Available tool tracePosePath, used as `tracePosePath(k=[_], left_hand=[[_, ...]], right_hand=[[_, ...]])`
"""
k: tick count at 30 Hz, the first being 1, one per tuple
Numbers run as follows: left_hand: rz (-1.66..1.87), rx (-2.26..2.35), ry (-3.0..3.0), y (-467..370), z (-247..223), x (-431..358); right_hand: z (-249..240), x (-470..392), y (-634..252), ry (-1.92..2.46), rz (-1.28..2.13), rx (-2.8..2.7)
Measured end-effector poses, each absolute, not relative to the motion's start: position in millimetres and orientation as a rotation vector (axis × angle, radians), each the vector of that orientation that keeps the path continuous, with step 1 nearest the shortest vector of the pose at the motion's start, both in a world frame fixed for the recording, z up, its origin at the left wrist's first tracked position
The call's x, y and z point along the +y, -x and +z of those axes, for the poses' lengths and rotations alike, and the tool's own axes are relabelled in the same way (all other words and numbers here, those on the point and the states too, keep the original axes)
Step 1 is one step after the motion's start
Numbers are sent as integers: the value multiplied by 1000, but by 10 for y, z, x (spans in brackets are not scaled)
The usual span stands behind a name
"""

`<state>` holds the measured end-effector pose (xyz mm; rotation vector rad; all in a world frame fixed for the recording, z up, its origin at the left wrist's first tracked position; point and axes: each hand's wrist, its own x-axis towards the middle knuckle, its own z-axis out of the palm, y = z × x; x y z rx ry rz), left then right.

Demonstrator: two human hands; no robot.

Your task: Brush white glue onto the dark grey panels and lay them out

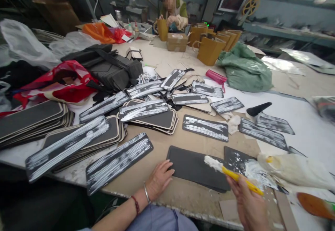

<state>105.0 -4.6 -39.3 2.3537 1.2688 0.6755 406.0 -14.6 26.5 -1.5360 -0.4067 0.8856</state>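
My right hand (250, 203) is closed round the yellow handle of a glue brush (232, 175). The brush's head is caked in white paste and is over the right part of a dark grey rectangular panel (192, 164). At that panel's left edge rests my left hand (160, 179), fingers stretched out and touching it. Beside the brush lies a dark board (232, 156) smeared with white paste. A similar panel streaked with white (120, 161) lies left of my left hand, and another (205, 128) lies beyond the bare one.
Stacks of pale-edged dark panels (31, 119) stand at left, more streaked panels lying across them. A cloudy plastic bag (295, 170) and a brown-bladed tool (314, 205) are at right. Across the table a person (174, 11) handles tan bags (210, 49) near a cardboard box (177, 42).
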Motion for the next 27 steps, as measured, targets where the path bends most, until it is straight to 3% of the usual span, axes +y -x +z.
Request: tracePosePath(k=[5, 11, 18, 27], left_hand=[[609, 1140, -2396, -1025, -472, 48], [720, 1116, -2417, -1009, -500, 123], [772, 1102, -2443, -999, -536, 156], [772, 1124, -2465, -996, -543, 149]], right_hand=[[198, 114, -3019, 1493, 1112, -365], [47, 195, -2765, 1525, 1146, -365], [2, 141, -2985, 1607, 982, -375], [-90, -127, -3882, 1709, 687, -324]])
